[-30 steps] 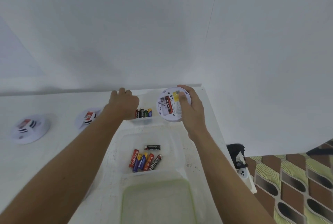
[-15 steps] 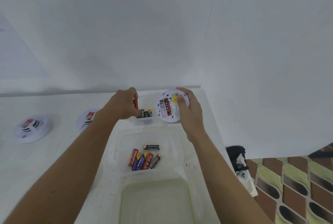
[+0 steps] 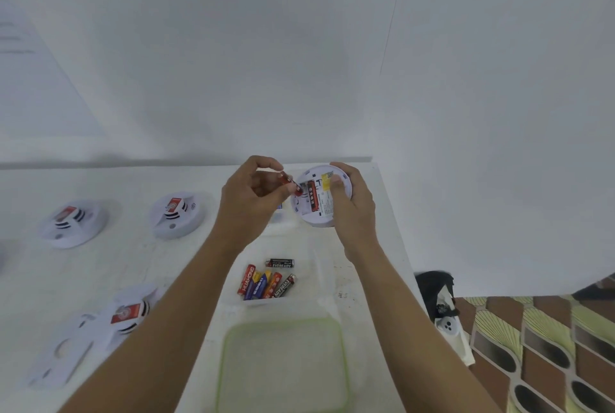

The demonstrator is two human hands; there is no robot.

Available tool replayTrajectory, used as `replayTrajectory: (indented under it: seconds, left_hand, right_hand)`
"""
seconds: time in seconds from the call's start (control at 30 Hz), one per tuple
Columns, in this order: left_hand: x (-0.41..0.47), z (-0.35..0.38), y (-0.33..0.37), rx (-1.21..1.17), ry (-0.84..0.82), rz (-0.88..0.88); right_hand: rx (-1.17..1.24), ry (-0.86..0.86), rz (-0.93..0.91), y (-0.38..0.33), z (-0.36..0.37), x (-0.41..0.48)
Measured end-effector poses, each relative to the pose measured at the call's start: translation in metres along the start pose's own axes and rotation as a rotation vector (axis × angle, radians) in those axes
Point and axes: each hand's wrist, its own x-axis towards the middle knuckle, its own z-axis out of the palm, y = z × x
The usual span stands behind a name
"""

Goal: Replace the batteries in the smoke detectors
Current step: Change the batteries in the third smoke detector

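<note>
White table [image 3: 100, 266] against white wall [image 3: 299, 63], patterned floor [image 3: 549, 346] rightward; left grip [image 3: 248, 199] around red battery [image 3: 290, 183], right grip [image 3: 354, 203] around smoke detector [image 3: 307, 213].

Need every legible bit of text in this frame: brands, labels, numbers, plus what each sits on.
"EVEREADY": black battery lying crosswise in the clear tray.
"HUAHONG": red battery in that tray.
"EVEREADY": dark battery at the row's right end.
Too blurred or small to read: blue battery, orange battery, held battery, label on the held smoke detector, red stickers on the other detectors.
</note>
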Motion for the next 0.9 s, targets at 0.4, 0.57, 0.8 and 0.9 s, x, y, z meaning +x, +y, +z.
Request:
replayTrajectory:
  seconds: [0.4, 0.57, 0.8, 0.9]
  left_hand:
    - [-0.039, 0.017, -0.018, 0.299, -0.105, 0.254]
    - [-0.048, 0.023, -0.017, 0.243, -0.058, 0.186]
    - [-0.053, 0.017, -0.012, -0.055, -0.083, -0.109]
    - [-0.060, 0.015, -0.002, -0.311, -0.082, -0.177]
  right_hand:
    - [-0.013, 0.014, 0.038, -0.003, -0.014, -0.011]
    - [0.011, -0.017, 0.049, -0.006, -0.017, -0.017]
    - [0.077, -0.092, 0.019, -0.016, -0.010, -0.023]
    - [0.102, -0.109, 0.005, -0.022, -0.007, -0.027]
